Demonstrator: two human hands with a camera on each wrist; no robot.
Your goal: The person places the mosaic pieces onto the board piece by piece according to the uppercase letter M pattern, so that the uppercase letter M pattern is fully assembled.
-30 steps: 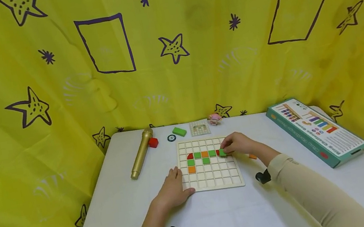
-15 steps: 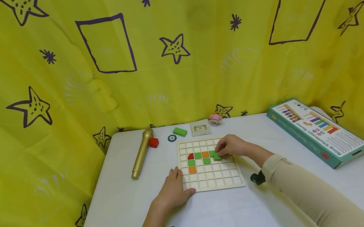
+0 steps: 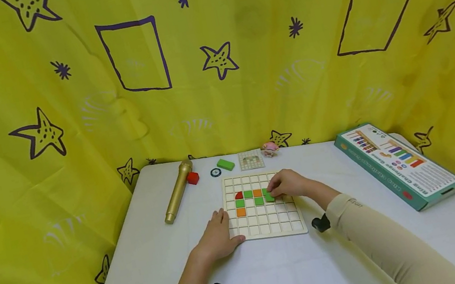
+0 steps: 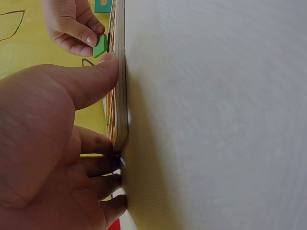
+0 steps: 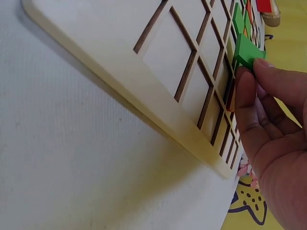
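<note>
A pale wooden grid board (image 3: 268,228) lies on the white table with several coloured tiles set in its squares: a rounded red tile (image 3: 239,195), orange tiles such as the lower orange tile (image 3: 241,212), and green ones. My left hand (image 3: 215,238) rests at the board's near left corner, thumb along the near edge and fingers by the left side; in its wrist view the thumb (image 4: 96,79) touches the rim. Between thumb and forefinger my right hand (image 3: 289,184) pinches a green square tile (image 5: 245,50), tilted just over the board's squares. Its fingers hide some squares on the right.
Behind the board are a gold microphone (image 3: 178,194), a red cube (image 3: 193,178), a small dark disc (image 3: 215,172), a green block (image 3: 225,164), a pattern card (image 3: 251,159) and a pink figurine (image 3: 270,148). A teal game box (image 3: 396,165) lies at right.
Carrying the green tile, my right hand has shifted left across the board, then slightly lowered or tilted it. The left hand has stayed at the corner.
</note>
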